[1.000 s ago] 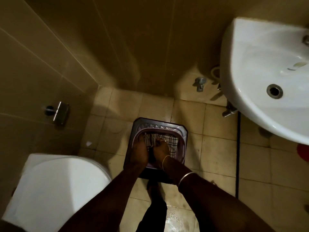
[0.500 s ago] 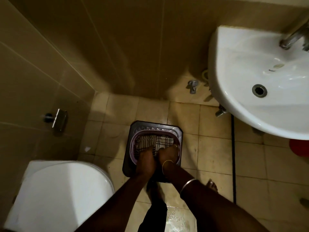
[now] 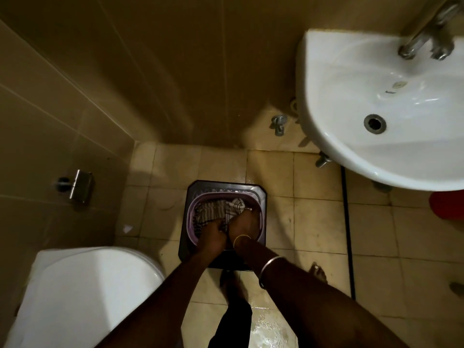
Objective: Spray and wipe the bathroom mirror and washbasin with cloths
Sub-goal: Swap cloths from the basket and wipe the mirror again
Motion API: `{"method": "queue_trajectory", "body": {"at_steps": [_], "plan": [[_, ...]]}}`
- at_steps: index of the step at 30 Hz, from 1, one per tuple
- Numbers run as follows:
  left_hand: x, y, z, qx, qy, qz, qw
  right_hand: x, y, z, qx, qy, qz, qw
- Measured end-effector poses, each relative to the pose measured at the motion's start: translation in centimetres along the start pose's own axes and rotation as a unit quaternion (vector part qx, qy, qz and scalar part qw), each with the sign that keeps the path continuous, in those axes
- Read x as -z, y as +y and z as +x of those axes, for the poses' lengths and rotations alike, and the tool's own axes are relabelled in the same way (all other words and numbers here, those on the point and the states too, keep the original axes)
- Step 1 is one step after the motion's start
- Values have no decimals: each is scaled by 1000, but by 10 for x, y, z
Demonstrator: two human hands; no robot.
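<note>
left hand (image 3: pixel 212 234) and right hand (image 3: pixel 244 223), fingers curled into the cloth (image 3: pixel 218 209) in the basket (image 3: pixel 226 195); wet floor (image 3: pixel 266 327) at six o'clock, a slip threatens.

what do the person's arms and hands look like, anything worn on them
Both forearms are bare, with no sleeves in view. The right hand has a thin gold-coloured bangle at the wrist and a silver-coloured bangle higher up the forearm. The left hand and its wrist show no jewellery.
</note>
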State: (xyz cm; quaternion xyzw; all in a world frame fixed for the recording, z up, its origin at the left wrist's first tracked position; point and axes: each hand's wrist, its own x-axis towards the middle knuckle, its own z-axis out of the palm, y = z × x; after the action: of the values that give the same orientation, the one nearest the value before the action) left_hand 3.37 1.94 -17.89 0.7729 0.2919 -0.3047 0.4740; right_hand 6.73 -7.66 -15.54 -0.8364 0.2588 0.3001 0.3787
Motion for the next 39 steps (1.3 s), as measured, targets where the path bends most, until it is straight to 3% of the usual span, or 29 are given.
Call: {"method": "queue_trajectory", "body": {"at_steps": [4, 9, 17, 24, 33, 35, 39], "plan": [[6, 28, -25, -17, 13, -14, 1000, 28, -2, -30, 19, -5, 29, 999], [10, 67, -50, -86, 53, -60, 993, 81, 1, -48, 31, 86, 215, 972], [5, 173, -101, -125, -7, -195, 973, 196, -14, -56, 74, 16, 441, 894], [-28, 253, -146, -221, 43, -242, 944, 290, -12, -68, 143, -17, 493, 858], [-96, 343, -188, -393, 44, -129, 909, 400, 8, -58, 158, -79, 509, 842], [-112, 364, -196, -390, 17, -129, 911, 419, 15, -52, 145, -125, 533, 824], [-142, 408, -200, -276, 7, -186, 943, 457, 28, -39, 142, -196, 562, 791]]}}
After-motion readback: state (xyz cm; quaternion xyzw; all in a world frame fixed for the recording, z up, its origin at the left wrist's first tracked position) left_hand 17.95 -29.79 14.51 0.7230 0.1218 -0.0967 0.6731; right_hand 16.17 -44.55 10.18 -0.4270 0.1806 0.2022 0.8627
